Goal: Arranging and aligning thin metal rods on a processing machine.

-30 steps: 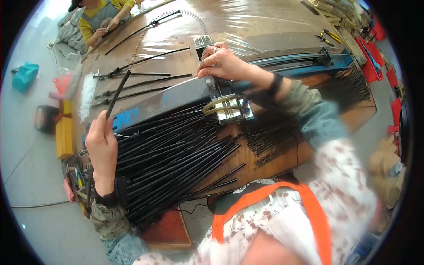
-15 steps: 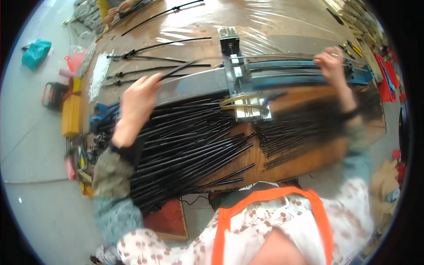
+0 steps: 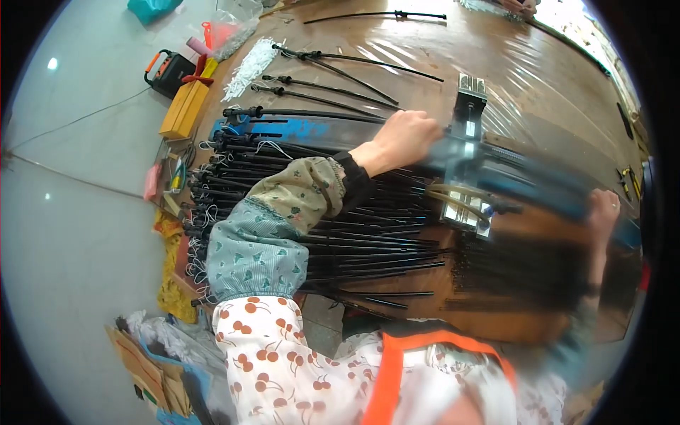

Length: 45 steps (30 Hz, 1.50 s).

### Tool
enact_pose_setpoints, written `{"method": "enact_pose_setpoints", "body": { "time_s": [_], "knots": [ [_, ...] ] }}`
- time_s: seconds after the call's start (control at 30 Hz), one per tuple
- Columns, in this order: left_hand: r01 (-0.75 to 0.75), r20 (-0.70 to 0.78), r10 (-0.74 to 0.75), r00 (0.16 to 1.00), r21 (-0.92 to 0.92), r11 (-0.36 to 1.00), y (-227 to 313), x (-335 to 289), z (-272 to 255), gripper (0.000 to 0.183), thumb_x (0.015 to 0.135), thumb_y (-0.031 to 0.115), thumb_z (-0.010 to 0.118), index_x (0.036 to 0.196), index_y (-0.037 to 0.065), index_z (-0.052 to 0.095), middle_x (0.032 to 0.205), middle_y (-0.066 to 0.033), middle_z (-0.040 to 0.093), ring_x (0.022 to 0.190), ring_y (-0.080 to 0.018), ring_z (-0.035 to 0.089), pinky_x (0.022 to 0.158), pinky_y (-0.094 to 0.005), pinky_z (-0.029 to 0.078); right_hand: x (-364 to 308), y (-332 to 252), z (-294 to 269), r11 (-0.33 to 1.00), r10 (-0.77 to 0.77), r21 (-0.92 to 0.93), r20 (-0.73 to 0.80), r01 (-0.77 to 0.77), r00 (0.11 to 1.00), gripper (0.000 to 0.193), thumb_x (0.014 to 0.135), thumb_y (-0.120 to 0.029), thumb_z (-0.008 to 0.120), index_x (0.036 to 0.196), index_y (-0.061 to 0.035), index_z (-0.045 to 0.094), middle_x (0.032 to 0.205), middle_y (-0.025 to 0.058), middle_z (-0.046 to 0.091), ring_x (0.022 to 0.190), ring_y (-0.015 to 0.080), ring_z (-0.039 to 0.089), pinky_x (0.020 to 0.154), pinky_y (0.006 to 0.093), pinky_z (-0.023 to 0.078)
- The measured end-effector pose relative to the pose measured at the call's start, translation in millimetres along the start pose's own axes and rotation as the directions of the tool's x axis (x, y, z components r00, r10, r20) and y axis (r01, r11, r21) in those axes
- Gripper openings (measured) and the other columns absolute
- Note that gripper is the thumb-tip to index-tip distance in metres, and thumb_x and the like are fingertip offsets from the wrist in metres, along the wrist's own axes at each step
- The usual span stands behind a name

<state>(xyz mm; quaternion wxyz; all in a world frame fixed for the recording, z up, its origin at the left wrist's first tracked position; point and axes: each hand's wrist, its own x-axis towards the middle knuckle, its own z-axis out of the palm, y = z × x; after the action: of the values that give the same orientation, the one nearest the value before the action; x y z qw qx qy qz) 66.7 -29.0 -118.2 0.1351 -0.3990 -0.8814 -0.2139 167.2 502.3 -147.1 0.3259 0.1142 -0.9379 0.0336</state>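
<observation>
My left hand (image 3: 407, 138) is closed round the end of a black rod (image 3: 312, 114), just left of the metal clamp fixture (image 3: 466, 152). That rod lies along the long metal rail (image 3: 304, 129), with a knobbed fitting at its far left end. My right hand (image 3: 603, 209), somewhat blurred, has curled fingers by the right part of the blue rail; what they hold, if anything, cannot be made out. Below the rail at left lies a thick pile of black rods (image 3: 382, 248) with white cord loops. Dark coil springs (image 3: 524, 269) lie blurred right of the fixture.
Several finished-looking black rods (image 3: 340, 92) lie beyond the rail, near a heap of white strips (image 3: 251, 69). A yellow box (image 3: 184, 110) and a black case (image 3: 170, 74) stand off the left edge. Yellow-handled pliers (image 3: 630, 183) lie at right. Another person's hand (image 3: 520, 7) shows at the top.
The view has swung left. My left hand has moved right along the rail, close to the fixture, and the rod it holds now lies along the rail. My right hand has come lower.
</observation>
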Motion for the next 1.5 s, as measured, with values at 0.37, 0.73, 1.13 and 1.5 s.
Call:
{"method": "enact_pose_setpoints", "body": {
  "time_s": [0.37, 0.73, 1.13, 1.5],
  "knots": [
    [0.103, -0.054, -0.107, 0.993, -0.076, 0.992, 9, 19, -4, 0.017, 0.087, 0.024, 0.068, 0.084, 0.008, 0.073, 0.081, -0.0144, 0.063, 0.080, -0.0359, 0.062, 0.071, -0.0448, 0.049, -3, 15, -2, 0.997, 0.079, -0.011, -0.020, -0.079, 0.997, 0.007, 0.086, -0.006, 0.067, 0.091, -0.0020, 0.064, 0.087, 0.0124, 0.061, 0.091, 0.0313, 0.058, 0.083, 0.0413, 0.044],
    [0.139, 0.169, -0.159, 0.973, 0.127, 0.982, 24, 4, 3, 0.018, 0.096, 0.025, 0.056, 0.091, 0.008, 0.058, 0.077, -0.0159, 0.066, 0.074, -0.0406, 0.064, 0.061, -0.0520, 0.048, -17, -158, -37, 0.984, -0.052, 0.163, -0.096, 0.067, 0.994, 0.028, 0.079, -0.017, 0.075, 0.106, -0.0102, 0.070, 0.100, 0.0028, 0.070, 0.103, 0.0248, 0.061, 0.096, 0.0411, 0.037],
    [0.158, 0.171, -0.180, 0.969, 0.137, 0.978, 17, 21, 2, 0.017, 0.094, 0.024, 0.058, 0.089, 0.008, 0.057, 0.078, -0.0153, 0.066, 0.074, -0.0399, 0.064, 0.060, -0.0506, 0.048, 6, -200, 14, 0.812, -0.133, 0.582, 0.106, 0.047, 0.985, 0.025, 0.082, -0.012, 0.073, 0.106, -0.0061, 0.067, 0.093, 0.0091, 0.067, 0.097, 0.0283, 0.061, 0.080, 0.0402, 0.046],
    [-0.245, 0.041, 0.243, 0.969, 0.286, 0.927, 12, 8, -3, 0.010, 0.089, 0.016, 0.059, 0.084, 0.009, 0.054, 0.074, -0.0076, 0.056, 0.067, -0.0252, 0.060, 0.059, -0.0392, 0.048, -15, -216, -27, 0.775, -0.213, 0.623, 0.415, -0.105, 0.885, 0.075, 0.075, -0.039, 0.082, 0.136, -0.0088, 0.050, 0.140, 0.0289, 0.047, 0.128, 0.0488, 0.047, 0.100, 0.0571, 0.042]
  ]
}}
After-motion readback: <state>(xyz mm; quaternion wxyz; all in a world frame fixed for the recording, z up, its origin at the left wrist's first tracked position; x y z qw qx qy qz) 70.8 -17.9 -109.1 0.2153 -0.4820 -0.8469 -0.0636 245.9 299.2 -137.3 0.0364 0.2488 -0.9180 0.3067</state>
